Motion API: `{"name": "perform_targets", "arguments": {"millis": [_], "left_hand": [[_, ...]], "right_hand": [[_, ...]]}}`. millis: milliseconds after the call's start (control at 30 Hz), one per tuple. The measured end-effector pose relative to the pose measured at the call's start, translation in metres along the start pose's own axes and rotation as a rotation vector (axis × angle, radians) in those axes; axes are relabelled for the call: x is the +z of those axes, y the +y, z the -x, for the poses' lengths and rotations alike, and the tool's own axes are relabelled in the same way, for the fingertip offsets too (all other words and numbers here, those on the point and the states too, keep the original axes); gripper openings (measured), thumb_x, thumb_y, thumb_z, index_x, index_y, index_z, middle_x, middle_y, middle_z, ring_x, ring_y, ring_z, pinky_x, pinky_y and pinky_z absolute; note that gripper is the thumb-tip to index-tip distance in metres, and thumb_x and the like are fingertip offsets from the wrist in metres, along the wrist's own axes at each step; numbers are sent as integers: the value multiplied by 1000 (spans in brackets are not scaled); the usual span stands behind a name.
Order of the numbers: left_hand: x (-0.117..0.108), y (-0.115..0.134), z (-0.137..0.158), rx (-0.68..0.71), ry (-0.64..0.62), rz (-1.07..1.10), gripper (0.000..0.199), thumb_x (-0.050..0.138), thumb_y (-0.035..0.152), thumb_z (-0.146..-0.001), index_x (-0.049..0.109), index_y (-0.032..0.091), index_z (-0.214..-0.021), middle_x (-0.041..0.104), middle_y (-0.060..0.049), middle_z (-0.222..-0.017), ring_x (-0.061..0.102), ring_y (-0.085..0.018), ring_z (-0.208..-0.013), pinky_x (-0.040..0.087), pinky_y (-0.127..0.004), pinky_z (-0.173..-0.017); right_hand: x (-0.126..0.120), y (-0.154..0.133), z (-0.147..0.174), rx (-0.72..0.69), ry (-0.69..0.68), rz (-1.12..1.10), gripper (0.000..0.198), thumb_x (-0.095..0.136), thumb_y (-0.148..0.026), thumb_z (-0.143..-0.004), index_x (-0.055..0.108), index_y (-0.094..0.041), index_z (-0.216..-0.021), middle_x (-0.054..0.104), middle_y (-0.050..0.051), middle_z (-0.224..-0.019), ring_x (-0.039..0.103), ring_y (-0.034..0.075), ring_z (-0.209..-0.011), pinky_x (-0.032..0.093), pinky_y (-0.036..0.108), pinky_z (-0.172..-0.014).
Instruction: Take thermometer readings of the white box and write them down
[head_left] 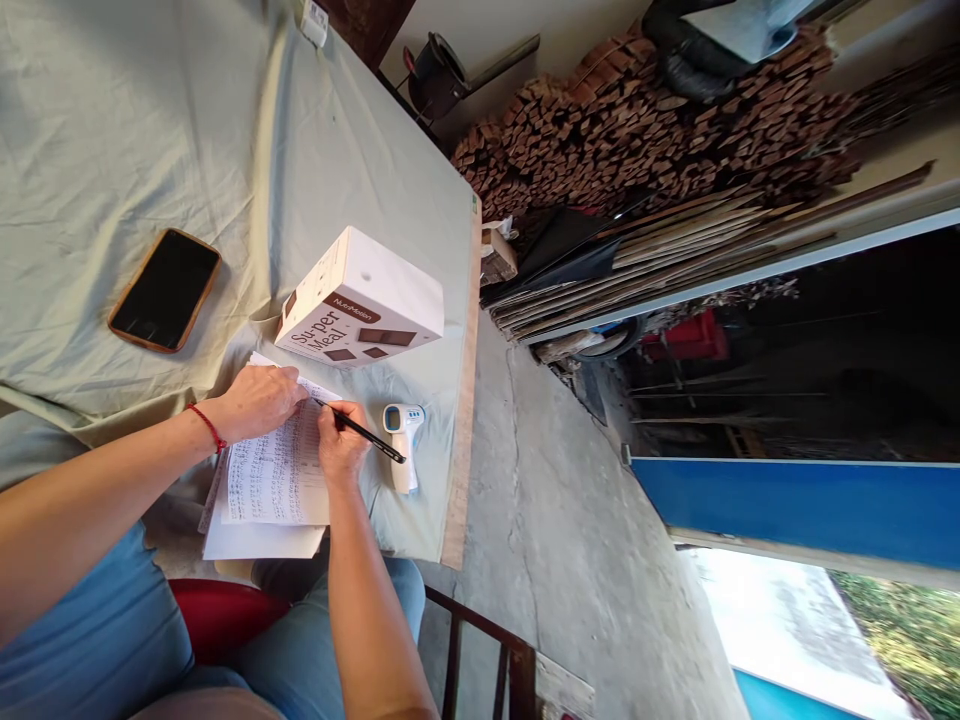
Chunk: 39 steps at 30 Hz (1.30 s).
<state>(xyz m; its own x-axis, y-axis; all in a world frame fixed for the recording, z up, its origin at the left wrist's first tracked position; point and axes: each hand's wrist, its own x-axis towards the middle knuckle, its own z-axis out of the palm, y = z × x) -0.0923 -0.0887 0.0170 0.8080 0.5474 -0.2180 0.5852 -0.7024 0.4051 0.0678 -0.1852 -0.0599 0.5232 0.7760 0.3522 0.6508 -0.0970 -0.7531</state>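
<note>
In my right hand (343,440) is a black pen (367,436), gripped near its tip, which meets the upper right part of a handwritten sheet (274,470). My left hand (266,400) lies palm down across the top of that sheet, its fingers toward the pen tip. More loose sheets (262,542) lie under the written one and jut past the table's near edge. Just beyond both hands stands a white box (390,285) with brown print. To the right of my right hand lies a white and blue infrared thermometer (403,445).
A phone (165,290) in a brown case lies at left on the cloth-covered table (112,120). A small white item (315,22) sits at its far edge. Right of the table are a concrete floor (547,500), stacked firewood (637,120) and a dark metal frame (487,640).
</note>
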Motion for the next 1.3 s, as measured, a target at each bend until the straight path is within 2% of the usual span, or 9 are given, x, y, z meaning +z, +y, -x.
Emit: {"name": "perform_targets", "arguments": {"millis": [233,400,600,900,1067,1300], "left_hand": [[5,-3,-1,12,68,28,31,46,17,-104,76,14,-108,69,-12,-105,63,-20,-83,42,-30,-70],[7,-4,-2,29,74,16,31,46,18,-104,76,14,-106,69,-13,-104,64,-21,-82,42,-30,-69],[12,-7,-3,17,135,140,25,51,17,-102,75,13,-98,66,-11,-96,65,-22,-81,46,-33,-75],[7,-4,-2,1,80,84,28,48,17,-103,76,13,-104,68,-12,-102,66,-23,-85,45,-32,-74],[8,-4,-2,-4,110,128,24,53,18,-102,77,14,-102,67,-11,-99,65,-23,-83,44,-33,-74],[7,-4,-1,15,76,30,31,46,19,-104,77,13,-103,69,-13,-102,62,-21,-82,41,-31,-69]], "right_hand": [[1,0,0,-19,13,-12,32,55,-53,-89,60,-23,-81,63,1,-69,58,17,-63,54,31,-61],[0,0,0,-36,13,-2,30,55,-52,-90,60,-23,-82,64,1,-69,58,17,-62,53,31,-61],[0,1,0,-38,-4,11,30,54,-52,-92,59,-24,-82,63,0,-69,58,17,-62,53,31,-61],[0,0,0,-40,20,19,29,55,-51,-90,59,-23,-81,63,1,-69,58,17,-62,52,30,-61],[0,1,0,-30,-6,25,30,54,-51,-91,59,-23,-82,62,0,-68,57,17,-62,52,30,-61],[0,0,0,-35,14,31,30,54,-52,-90,59,-24,-81,63,1,-68,58,18,-63,52,31,-61]]}}
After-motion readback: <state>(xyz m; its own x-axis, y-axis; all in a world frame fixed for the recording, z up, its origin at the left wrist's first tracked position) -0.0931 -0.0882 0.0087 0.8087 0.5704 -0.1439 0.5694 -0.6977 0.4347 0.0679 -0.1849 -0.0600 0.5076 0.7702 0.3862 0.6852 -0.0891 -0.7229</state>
